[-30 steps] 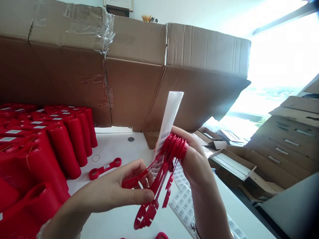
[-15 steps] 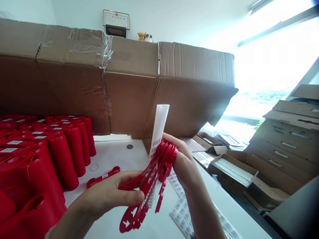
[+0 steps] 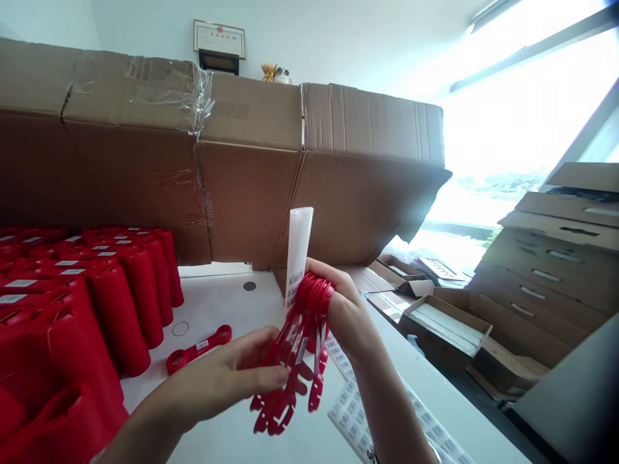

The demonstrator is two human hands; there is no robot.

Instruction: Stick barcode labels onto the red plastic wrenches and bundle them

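Several red straps (image 3: 309, 309) — around right fingers (image 3: 322, 269)

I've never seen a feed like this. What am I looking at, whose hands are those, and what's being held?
This is one camera worn on a person's head, looking forward and down; there is no machine, and the bare hands are the person's own. The right hand holds a bundle of red plastic ring-ended pieces at its fingers, with a white plastic sleeve sticking up. The left hand reaches to the bundle. On the white table lie a single red piece, stacked red ribbed containers and barcode label sheets.
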